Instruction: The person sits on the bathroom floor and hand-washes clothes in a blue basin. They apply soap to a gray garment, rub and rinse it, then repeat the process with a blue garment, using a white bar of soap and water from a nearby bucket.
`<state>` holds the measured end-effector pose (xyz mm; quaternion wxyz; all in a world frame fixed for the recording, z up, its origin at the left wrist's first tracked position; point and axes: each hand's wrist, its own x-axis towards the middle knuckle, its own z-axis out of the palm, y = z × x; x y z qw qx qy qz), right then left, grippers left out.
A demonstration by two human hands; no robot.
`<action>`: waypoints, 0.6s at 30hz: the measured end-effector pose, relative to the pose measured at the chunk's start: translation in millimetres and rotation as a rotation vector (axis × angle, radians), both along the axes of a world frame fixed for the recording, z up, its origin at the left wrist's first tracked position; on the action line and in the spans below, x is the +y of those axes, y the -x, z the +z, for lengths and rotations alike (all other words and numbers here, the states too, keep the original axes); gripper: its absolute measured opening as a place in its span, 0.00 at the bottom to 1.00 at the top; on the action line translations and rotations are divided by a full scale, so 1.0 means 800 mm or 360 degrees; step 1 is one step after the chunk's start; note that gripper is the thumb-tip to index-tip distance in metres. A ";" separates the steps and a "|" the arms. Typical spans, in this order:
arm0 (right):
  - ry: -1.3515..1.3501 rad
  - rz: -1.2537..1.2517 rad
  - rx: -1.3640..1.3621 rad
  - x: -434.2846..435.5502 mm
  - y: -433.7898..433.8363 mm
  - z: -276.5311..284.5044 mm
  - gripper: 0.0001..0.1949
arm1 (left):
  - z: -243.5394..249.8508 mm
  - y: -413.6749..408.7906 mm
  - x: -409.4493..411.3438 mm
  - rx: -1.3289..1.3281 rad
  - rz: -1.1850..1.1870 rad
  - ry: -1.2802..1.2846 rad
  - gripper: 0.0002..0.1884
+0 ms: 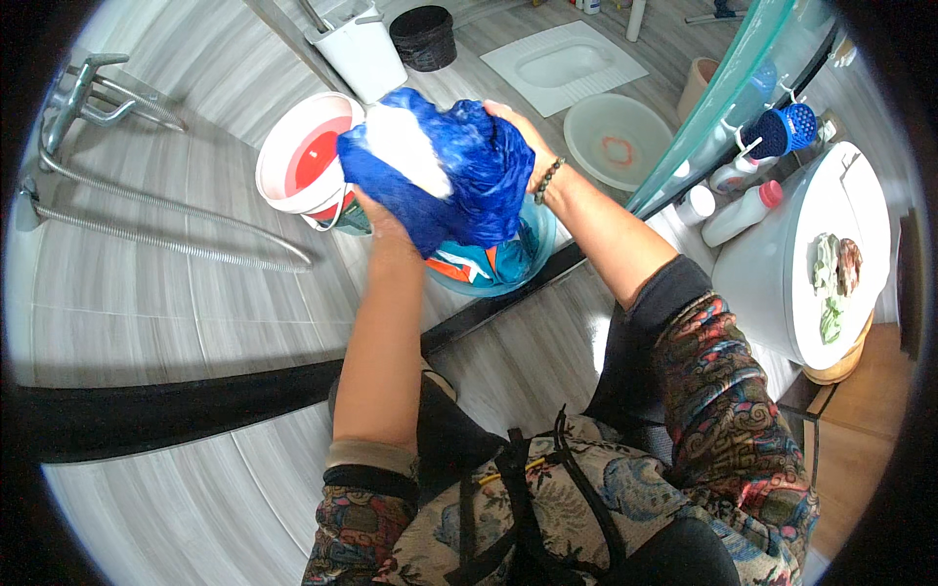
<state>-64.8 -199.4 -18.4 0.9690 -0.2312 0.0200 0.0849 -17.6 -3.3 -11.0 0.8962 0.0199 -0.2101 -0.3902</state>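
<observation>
A bunched blue and white cloth [469,168], wet-looking, hangs between my two hands in front of me. My left hand [379,218] grips its lower left side, the fingers mostly hidden beneath the fabric. On the right, my right hand [529,143] holds the upper edge; a beaded bracelet circles that wrist. Below the cloth sits a translucent blue basin [506,290] with teal, orange and white fabric [506,260] in it, partly covered from view. Just left of the cloth stands a white bucket [275,157] with red liquid or a red interior showing; I cannot tell which.
A white bin [366,62] and black bucket [423,40] stand beyond, near a squat toilet [568,62]. A pale basin [619,139] lies right, by a glass panel [703,110]. Bottles [740,216] stand beside a large white tub [762,256]. A shower hose [176,198] loops along the left wall.
</observation>
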 end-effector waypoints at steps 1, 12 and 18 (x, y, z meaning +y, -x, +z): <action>-0.0108 0.0094 0.0010 0.005 0.010 -0.004 0.25 | 0.020 0.002 -0.007 0.0063 -0.0001 0.0014 0.35; 0.0187 -0.0319 0.0293 0.032 0.046 0.059 0.27 | 0.064 0.023 -0.006 0.0232 0.0981 -0.0848 0.24; 0.1059 -0.1051 -0.0015 0.058 0.037 0.066 0.19 | 0.009 0.035 -0.035 0.0187 0.0561 -0.0703 0.20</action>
